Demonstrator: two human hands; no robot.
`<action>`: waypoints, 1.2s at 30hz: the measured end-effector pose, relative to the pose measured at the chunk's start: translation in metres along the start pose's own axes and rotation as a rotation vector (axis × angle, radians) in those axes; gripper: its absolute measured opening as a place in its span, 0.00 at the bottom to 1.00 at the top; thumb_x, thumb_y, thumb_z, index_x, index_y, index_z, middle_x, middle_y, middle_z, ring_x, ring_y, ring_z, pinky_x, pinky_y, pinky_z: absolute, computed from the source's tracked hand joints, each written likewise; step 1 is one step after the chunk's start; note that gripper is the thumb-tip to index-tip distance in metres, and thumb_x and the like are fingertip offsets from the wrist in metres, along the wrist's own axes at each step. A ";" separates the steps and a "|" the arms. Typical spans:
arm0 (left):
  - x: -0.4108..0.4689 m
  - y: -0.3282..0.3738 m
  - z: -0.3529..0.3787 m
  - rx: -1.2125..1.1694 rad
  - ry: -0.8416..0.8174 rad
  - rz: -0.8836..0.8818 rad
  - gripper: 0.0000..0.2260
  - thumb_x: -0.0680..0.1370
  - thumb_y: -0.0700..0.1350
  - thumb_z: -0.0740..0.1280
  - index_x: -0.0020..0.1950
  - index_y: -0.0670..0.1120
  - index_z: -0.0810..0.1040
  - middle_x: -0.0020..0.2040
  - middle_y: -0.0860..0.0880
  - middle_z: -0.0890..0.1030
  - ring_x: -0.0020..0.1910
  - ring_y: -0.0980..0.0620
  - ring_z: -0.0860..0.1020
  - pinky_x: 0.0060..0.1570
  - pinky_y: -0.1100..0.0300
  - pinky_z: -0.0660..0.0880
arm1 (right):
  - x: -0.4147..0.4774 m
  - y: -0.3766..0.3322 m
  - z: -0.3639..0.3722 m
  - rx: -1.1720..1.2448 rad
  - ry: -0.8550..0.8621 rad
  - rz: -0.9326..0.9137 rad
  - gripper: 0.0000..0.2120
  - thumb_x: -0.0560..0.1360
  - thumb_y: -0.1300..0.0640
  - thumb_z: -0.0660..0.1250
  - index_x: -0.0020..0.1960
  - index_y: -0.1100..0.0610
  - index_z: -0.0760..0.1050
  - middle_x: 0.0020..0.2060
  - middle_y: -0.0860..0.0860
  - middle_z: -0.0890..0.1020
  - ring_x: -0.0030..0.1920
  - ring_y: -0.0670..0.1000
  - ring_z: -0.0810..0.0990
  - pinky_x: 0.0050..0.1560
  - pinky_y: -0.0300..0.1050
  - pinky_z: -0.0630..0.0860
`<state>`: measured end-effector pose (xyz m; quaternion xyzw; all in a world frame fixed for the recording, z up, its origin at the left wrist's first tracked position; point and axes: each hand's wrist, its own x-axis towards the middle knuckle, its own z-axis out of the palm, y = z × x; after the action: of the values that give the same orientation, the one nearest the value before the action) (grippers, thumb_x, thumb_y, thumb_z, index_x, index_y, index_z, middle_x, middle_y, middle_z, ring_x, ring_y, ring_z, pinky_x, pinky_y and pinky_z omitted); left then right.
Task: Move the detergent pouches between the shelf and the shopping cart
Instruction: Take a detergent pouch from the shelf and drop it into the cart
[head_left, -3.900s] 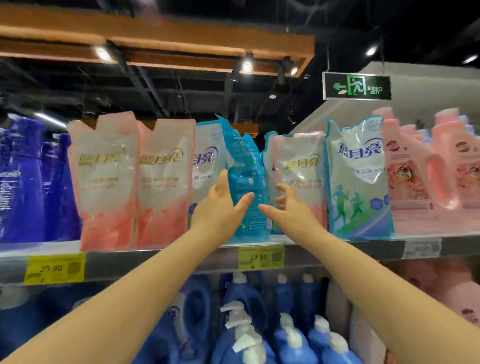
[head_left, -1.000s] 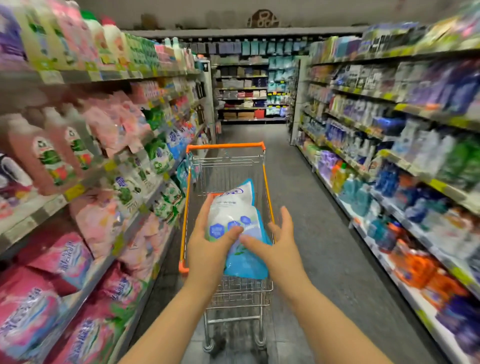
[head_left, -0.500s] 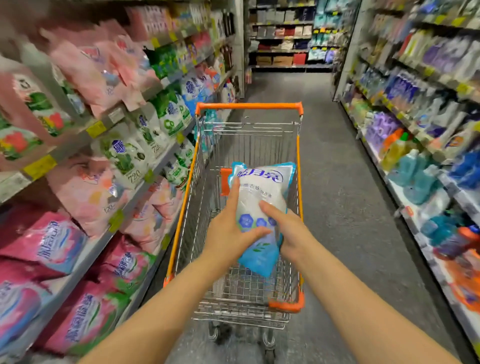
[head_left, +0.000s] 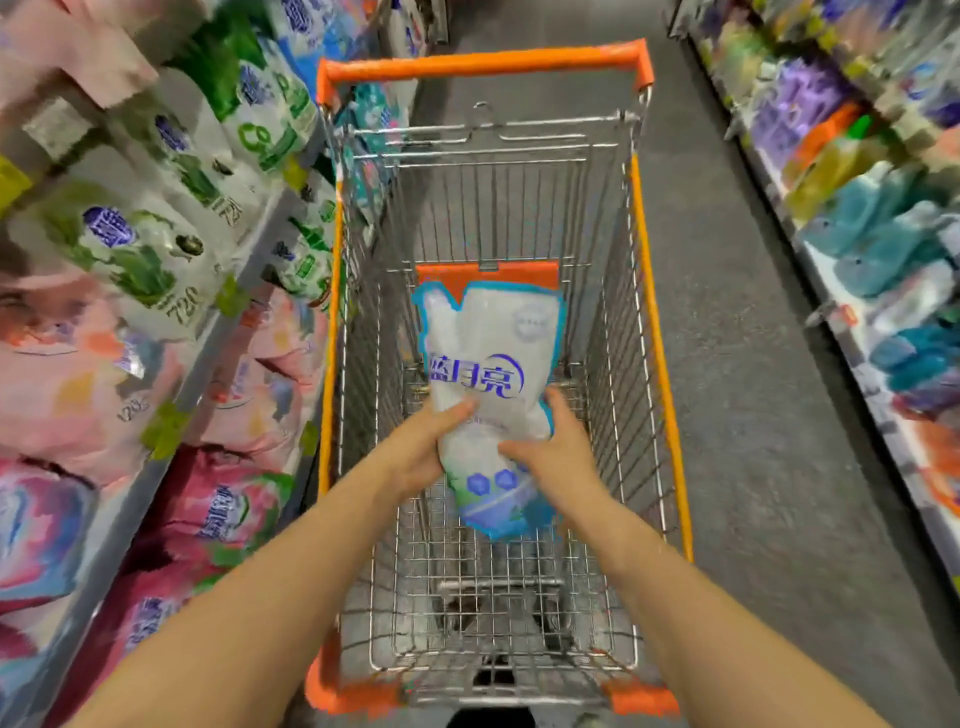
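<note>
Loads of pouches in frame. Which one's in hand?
The white, blue-edged pouch down in the shopping cart: left hand and right hand grip its lower half. Green pouches and pink pouches sit on the left shelves.

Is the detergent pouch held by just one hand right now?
No, the left hand and the right hand both grip the detergent pouch over the shopping cart.

Even store light, smeared, warped edges

This is a supermarket aisle, as a silver wire shopping cart with orange plastic edges (head_left: 483, 62) stands on a grey floor (head_left: 753, 415) between long grey metal shelves (head_left: 130, 499) packed with soft green-and-white and pink detergent pouches (head_left: 140, 244), coloured plastic bottles (head_left: 878, 234) and small yellow-green price labels (head_left: 166, 431).
</note>
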<state>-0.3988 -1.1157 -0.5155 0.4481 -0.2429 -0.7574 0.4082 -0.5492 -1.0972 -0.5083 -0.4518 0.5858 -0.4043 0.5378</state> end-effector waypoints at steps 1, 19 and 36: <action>0.010 -0.006 -0.011 0.077 0.006 -0.009 0.36 0.49 0.48 0.83 0.53 0.40 0.76 0.43 0.45 0.85 0.40 0.50 0.83 0.39 0.59 0.80 | 0.005 0.010 0.002 -0.021 0.014 0.032 0.26 0.64 0.78 0.68 0.60 0.63 0.72 0.46 0.52 0.79 0.41 0.45 0.78 0.41 0.35 0.74; 0.103 -0.097 -0.079 0.306 0.439 -0.312 0.17 0.70 0.27 0.67 0.57 0.38 0.72 0.43 0.45 0.79 0.39 0.51 0.78 0.32 0.61 0.79 | 0.078 0.139 0.016 -0.140 -0.020 0.443 0.11 0.71 0.75 0.66 0.52 0.69 0.78 0.37 0.50 0.79 0.36 0.46 0.75 0.31 0.26 0.71; 0.253 -0.047 -0.077 0.760 0.428 -0.101 0.08 0.72 0.40 0.70 0.48 0.38 0.79 0.46 0.43 0.82 0.43 0.46 0.80 0.50 0.46 0.78 | 0.211 0.129 -0.013 -0.145 0.213 0.396 0.12 0.73 0.63 0.70 0.54 0.66 0.78 0.44 0.55 0.78 0.44 0.50 0.75 0.33 0.34 0.70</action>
<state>-0.4176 -1.3010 -0.7085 0.7246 -0.3917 -0.5234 0.2180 -0.5767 -1.2665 -0.6867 -0.3204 0.7440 -0.2933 0.5077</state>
